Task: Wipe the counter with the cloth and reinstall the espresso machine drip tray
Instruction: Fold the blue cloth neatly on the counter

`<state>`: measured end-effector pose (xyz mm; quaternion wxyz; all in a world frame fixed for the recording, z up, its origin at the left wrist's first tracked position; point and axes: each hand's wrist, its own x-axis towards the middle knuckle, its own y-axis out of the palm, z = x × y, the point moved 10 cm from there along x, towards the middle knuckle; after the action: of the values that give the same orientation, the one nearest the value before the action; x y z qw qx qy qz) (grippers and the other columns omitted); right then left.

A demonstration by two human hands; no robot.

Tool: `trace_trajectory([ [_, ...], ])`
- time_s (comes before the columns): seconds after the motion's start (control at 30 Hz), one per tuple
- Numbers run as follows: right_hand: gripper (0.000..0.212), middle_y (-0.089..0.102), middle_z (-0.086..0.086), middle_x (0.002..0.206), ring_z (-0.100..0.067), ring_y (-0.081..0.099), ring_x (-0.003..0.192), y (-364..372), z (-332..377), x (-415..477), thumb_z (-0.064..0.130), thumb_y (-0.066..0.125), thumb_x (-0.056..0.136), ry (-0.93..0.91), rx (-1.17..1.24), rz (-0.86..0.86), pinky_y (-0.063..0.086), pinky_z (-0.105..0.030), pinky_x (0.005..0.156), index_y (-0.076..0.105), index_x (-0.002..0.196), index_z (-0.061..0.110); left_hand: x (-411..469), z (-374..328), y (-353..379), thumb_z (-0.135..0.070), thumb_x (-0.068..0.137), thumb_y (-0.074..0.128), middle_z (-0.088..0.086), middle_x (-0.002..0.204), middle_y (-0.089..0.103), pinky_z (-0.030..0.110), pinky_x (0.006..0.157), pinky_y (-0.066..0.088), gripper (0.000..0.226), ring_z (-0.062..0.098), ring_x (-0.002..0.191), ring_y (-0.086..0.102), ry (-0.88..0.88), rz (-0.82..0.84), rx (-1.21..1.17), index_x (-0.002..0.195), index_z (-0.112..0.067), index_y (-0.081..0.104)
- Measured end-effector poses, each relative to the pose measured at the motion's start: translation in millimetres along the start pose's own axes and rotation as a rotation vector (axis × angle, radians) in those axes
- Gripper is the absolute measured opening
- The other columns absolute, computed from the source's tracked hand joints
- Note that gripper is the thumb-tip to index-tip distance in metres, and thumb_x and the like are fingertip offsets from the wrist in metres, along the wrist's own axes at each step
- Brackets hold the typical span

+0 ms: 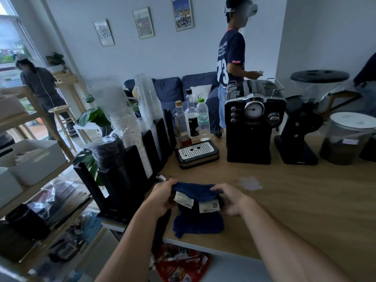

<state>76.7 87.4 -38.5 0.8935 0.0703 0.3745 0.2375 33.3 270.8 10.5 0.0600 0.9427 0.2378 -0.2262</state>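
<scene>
Loosely bunched navy terry cloth (198, 220)

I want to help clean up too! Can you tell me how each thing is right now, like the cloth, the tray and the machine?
Cloth: dark blue, bunched, held at its top edge, lower part lying on the counter.
Left hand: gripping the cloth.
Right hand: gripping the cloth.
Drip tray: out of the machine, sitting on the counter.
Espresso machine: upright, tray slot empty.
Counter: has a pale patch.
</scene>
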Motion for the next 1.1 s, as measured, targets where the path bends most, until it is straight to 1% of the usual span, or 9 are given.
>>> trace_trajectory([
  [0.07,0.004,0.050,-0.007,0.079,-0.015,0.045,0.063,-11,2,0,0.011,0.048,0.091,-0.054,-0.117,-0.042,0.034,-0.022,0.047,0.050,0.093,0.007,3,20,-7,-0.015,0.093,0.055,0.015,0.079,0.064,0.031,0.057,0.047,0.013,0.026,0.068,0.060,-0.059,-0.019,0.061,0.089,-0.003,0.060],
  [0.17,0.014,0.050,-0.008,0.075,-0.014,0.043,0.059,-22,10,-1,0.000,0.045,0.091,-0.144,-0.204,-0.112,0.033,-0.018,0.040,0.050,0.083,0.009,6,46,-9,-0.005,0.092,0.054,0.017,0.076,0.061,0.033,0.055,0.048,0.012,0.028,0.066,0.058,-0.121,-0.012,0.115,0.082,0.001,0.059],
  [0.3,0.018,0.046,-0.011,0.072,-0.016,0.041,0.052,-27,22,-4,-0.005,0.044,0.090,-0.180,-0.204,-0.185,0.036,-0.016,0.035,0.044,0.086,0.013,16,43,-10,-0.002,0.088,0.057,0.017,0.077,0.062,0.034,0.060,0.048,0.007,0.029,0.067,0.059,-0.056,-0.046,0.189,0.085,0.003,0.062],
  [0.37,0.022,0.047,-0.010,0.069,-0.017,0.042,0.052,-24,39,-5,-0.005,0.044,0.091,-0.218,-0.222,-0.191,0.037,-0.018,0.038,0.045,0.077,0.012,19,26,-7,-0.003,0.087,0.058,0.015,0.073,0.062,0.031,0.056,0.049,0.004,0.028,0.062,0.060,-0.015,-0.051,0.171,0.086,-0.001,0.061],
  [0.5,0.024,0.051,-0.010,0.071,-0.017,0.047,0.057,-19,87,-4,-0.003,0.045,0.090,-0.318,-0.229,-0.248,0.040,-0.023,0.044,0.053,0.074,0.012,30,-26,-3,-0.005,0.089,0.059,0.013,0.069,0.060,0.031,0.058,0.044,0.018,0.025,0.062,0.055,0.115,-0.083,0.123,0.071,-0.009,0.062],
  [0.63,0.026,0.052,-0.007,0.073,-0.017,0.049,0.062,-9,135,-4,-0.003,0.044,0.090,-0.416,-0.220,-0.295,0.041,-0.025,0.049,0.056,0.073,0.013,39,-72,0,-0.009,0.086,0.066,0.012,0.065,0.063,0.030,0.056,0.044,0.010,0.025,0.057,0.054,0.211,-0.120,0.089,0.078,-0.007,0.071],
  [0.8,0.029,0.054,-0.005,0.072,-0.015,0.049,0.060,4,190,-15,-0.004,0.044,0.089,-0.551,-0.237,-0.291,0.041,-0.024,0.049,0.057,0.071,0.015,46,-124,-4,-0.013,0.081,0.073,0.013,0.075,0.070,0.037,0.073,0.052,0.019,0.027,0.071,0.062,0.325,-0.151,0.064,0.063,-0.019,0.072],
  [1.0,0.028,0.057,-0.007,0.079,-0.017,0.051,0.063,1,212,-33,-0.004,0.046,0.087,-0.651,-0.262,-0.309,0.045,-0.027,0.052,0.060,0.072,0.014,28,-145,3,-0.016,0.079,0.075,0.007,0.061,0.065,0.029,0.063,0.049,0.006,0.020,0.056,0.057,0.388,-0.147,0.025,0.075,-0.011,0.074],
  [1.1,0.028,0.057,-0.006,0.077,-0.016,0.050,0.060,-6,197,-42,-0.005,0.045,0.087,-0.640,-0.276,-0.318,0.045,-0.026,0.048,0.060,0.073,0.014,13,-134,9,-0.011,0.081,0.072,0.001,0.047,0.062,0.019,0.045,0.045,0.007,0.010,0.039,0.054,0.357,-0.112,-0.021,0.078,-0.004,0.072],
])
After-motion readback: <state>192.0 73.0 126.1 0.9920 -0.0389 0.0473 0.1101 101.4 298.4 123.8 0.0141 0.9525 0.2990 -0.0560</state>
